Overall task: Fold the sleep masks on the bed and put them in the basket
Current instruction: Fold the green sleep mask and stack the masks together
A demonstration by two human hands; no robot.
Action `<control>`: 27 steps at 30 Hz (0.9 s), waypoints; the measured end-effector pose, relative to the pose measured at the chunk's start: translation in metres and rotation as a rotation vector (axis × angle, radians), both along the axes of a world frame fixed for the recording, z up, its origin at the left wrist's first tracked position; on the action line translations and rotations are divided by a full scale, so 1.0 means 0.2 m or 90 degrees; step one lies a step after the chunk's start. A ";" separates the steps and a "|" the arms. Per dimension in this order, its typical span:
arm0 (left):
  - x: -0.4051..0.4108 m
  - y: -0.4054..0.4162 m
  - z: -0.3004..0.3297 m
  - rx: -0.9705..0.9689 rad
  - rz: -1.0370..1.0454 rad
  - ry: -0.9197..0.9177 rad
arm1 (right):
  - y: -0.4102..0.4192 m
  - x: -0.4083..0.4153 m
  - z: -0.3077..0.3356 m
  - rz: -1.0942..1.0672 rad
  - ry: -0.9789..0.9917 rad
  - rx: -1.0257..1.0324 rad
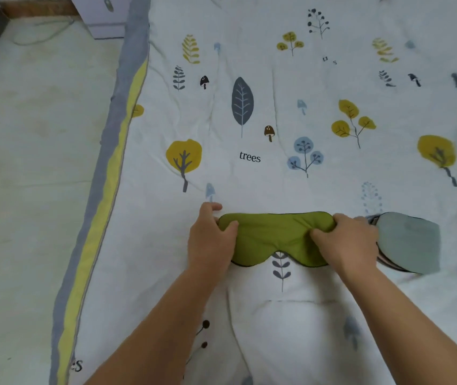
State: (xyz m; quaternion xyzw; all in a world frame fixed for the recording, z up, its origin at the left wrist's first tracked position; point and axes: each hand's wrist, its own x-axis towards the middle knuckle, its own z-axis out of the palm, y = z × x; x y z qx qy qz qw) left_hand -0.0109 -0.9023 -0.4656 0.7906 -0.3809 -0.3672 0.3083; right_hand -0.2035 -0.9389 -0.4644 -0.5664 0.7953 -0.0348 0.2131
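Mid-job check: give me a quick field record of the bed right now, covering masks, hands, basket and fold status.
green mask: flat and unfolded on the quilt, strap not visible
left hand: gripping the green mask's left end
right hand: gripping its right end
grey mask: lies just right of the right hand, looks already folded
basket: not in view
fold status: green mask not yet folded
floor: left of the bed

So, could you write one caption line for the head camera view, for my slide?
Both hands, left and right, grip the ends of a green fabric sleep mask on a tree-print bedcover; a grey-blue sleep mask lies alongside.
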 end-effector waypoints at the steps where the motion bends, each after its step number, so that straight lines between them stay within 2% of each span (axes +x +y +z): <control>1: -0.04 -0.01 -0.01 0.003 -0.021 0.002 | 0.02 -0.03 -0.01 -0.005 0.003 -0.015; 6: -0.12 0.00 -0.06 0.022 -0.046 0.009 | 0.05 -0.12 -0.02 -0.061 -0.146 0.034; 9: -0.10 0.04 -0.08 -0.008 -0.043 -0.028 | 0.09 -0.10 0.05 -0.083 -0.248 -0.049; 12: -0.10 0.09 -0.09 -0.046 -0.060 -0.075 | 0.15 -0.01 0.11 -0.002 -0.223 -0.176; 15: -0.10 0.10 -0.09 -0.046 -0.061 -0.071 | 0.21 0.12 0.13 0.084 -0.229 -0.179; 20: -0.10 0.09 -0.04 -0.005 0.040 0.094 | 0.25 0.30 0.07 0.201 -0.298 -0.086; 23: -0.07 0.08 -0.02 0.049 0.035 0.144 | 0.26 0.37 0.05 0.250 -0.347 -0.031; 25: -0.05 0.08 0.00 0.054 0.012 0.174 | 0.26 0.37 0.06 0.242 -0.430 -0.005; 27: -0.04 0.07 -0.01 0.045 -0.020 0.180 | 0.26 0.35 0.07 0.172 -0.498 -0.014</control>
